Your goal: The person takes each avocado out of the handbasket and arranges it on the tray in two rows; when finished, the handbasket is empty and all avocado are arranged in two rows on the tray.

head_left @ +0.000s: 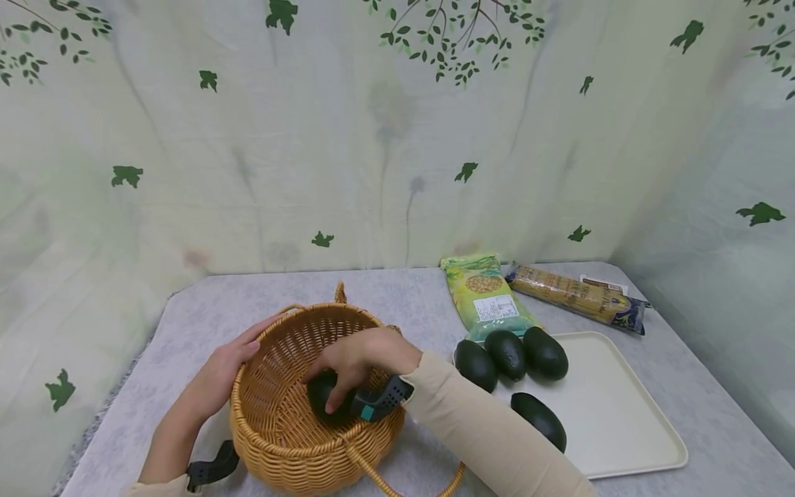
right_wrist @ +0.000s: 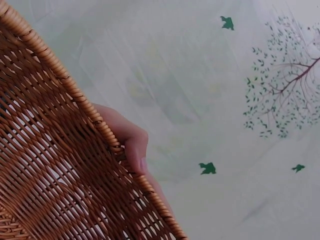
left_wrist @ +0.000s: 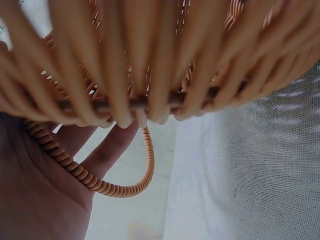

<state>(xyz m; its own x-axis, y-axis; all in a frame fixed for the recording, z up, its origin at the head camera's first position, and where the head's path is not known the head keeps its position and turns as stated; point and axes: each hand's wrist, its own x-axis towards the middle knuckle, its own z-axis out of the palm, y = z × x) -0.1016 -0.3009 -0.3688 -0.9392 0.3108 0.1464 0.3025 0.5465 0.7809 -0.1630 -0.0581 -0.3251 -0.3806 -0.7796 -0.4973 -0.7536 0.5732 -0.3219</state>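
Note:
A round wicker basket stands at the front of the table, its mouth tilted toward me. My left hand holds its left side, and the right wrist view shows the thumb hooked over the rim. In the left wrist view, fingers reach behind the wicker, beside a coiled loop. Inside the basket, my right hand grips a dark green avocado from above, close to the bottom. Part of the avocado is hidden by the fingers and the wrist strap.
Right of the basket lies a white tray with several avocados on its left part. Behind it are a green and yellow bag and a long packet of what looks like dry noodles. A basket handle hangs toward the front.

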